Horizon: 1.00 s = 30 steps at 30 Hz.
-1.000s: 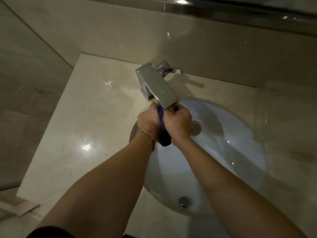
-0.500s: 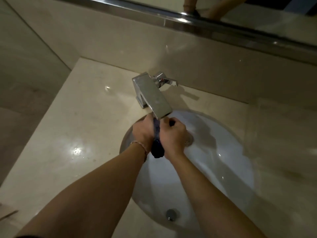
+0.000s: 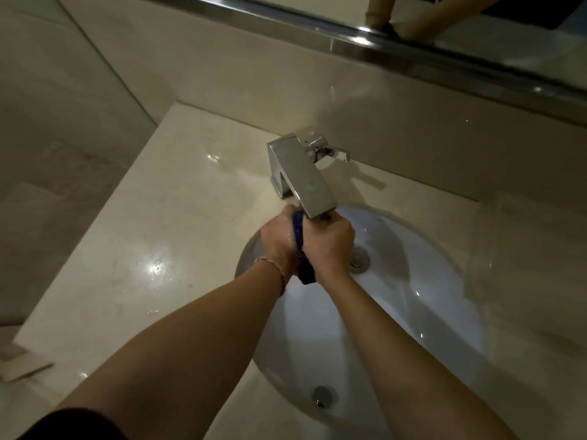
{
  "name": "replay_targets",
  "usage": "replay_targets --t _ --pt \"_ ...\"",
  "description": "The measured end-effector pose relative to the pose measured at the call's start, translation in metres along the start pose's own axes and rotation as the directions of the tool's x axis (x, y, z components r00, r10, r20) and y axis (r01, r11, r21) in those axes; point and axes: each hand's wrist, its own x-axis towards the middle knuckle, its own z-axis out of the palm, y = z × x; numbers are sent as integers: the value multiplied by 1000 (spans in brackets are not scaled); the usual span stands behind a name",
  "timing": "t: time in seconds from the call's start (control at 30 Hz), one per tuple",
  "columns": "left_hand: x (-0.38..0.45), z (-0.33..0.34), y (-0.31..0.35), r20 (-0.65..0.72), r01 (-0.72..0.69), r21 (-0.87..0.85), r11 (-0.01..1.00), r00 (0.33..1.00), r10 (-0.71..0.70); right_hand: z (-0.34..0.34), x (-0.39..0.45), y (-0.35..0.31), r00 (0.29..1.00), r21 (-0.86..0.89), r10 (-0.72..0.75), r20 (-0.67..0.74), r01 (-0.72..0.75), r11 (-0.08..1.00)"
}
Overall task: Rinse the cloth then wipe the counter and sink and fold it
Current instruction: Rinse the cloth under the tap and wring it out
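Observation:
A dark blue cloth [image 3: 304, 265] is bunched between my two hands, just under the spout of the chrome faucet [image 3: 300, 179]. My left hand [image 3: 279, 244] and my right hand [image 3: 328, 244] both grip it, fists pressed together over the white oval sink [image 3: 428, 300]. Only a narrow strip of the cloth and its lower end show between the fists. The beige counter [image 3: 165, 236] lies to the left of the sink, with wet, shiny spots on it.
The faucet's lever handle [image 3: 333, 152] points right, near the back wall. A drain [image 3: 360, 260] sits in the bowl and an overflow hole [image 3: 321, 396] at its near side. A mirror edge [image 3: 381, 42] runs along the top. A wall closes off the left.
My hands stay clamped on the cloth under the spout. The view has tilted up a little, so more of the mirror shows.

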Motion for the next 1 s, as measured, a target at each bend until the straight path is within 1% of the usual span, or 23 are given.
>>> replay_targets --t 0.03,0.1,0.13,0.17,0.23,0.27,0.33,0.37,0.4,0.47,0.53,0.6,0.67,0.73,0.8,0.83,0.87,0.9,0.97,1.0 --pt "0 3 -5 12 14 16 1000 1000 -14 -3 1 3 1000 9 17 -19 -17 1000" --pt "0 9 -20 44 89 -87 992 995 -86 -14 12 8 997 -13 32 -65 -33 999" --pt "0 12 -25 52 98 -113 989 994 -92 -19 20 12 998 -42 19 -65 -22 999" --pt "-1 16 -27 61 108 -104 989 993 -102 -23 27 15 998 -78 1 -58 -5 997" --pt "-6 21 -22 3 89 -48 995 996 -89 -27 32 14 998 -142 -20 -52 12 990" --pt "-6 22 -20 -26 96 -46 994 995 -97 -26 29 12 998 -145 -1 -59 -8 989" --pt "-6 17 -11 -105 60 -19 998 993 -62 -21 15 8 997 -86 52 -64 -58 995" --pt "-3 11 -6 -109 28 29 999 994 -24 -17 6 5 997 -45 63 -53 -66 997" --pt "-2 4 -2 -83 11 64 998 997 -5 -13 -3 4 998 -5 63 -27 -63 998" --pt "3 -5 -5 -40 -14 42 999 999 16 -12 -12 4 998 70 51 22 -52 996" --pt "1 -3 -11 3 38 -67 997 999 -38 -18 -12 8 999 66 38 35 -40 997" --pt "-12 2 -11 127 117 -120 986 987 -102 -26 -14 13 997 67 24 71 -29 997" --pt "-19 2 -12 214 209 -95 973 959 -185 -33 -18 19 985 161 83 151 -107 981" --pt "-17 -6 -22 281 299 -106 948 924 -260 -43 -18 26 934 253 215 284 -289 923" --pt "-14 -12 -27 291 275 -105 956 928 -235 -51 -11 33 851 264 349 392 -467 844" --pt "-7 -13 -34 274 241 -99 966 939 -206 -52 -7 35 822 237 394 410 -514 824" --pt "-3 -12 -39 244 222 -91 971 950 -194 -51 -4 36 806 193 428 408 -535 823" --pt "-3 -9 -38 225 186 -69 980 960 -166 -48 -1 37 806 136 447 387 -530 837" --pt "-9 -3 -32 145 49 -52 997 989 -40 -44 2 31 814 30 454 363 -497 867" --pt "-11 1 -28 137 6 -52 999 991 1 -42 5 29 813 -12 451 369 -481 877"
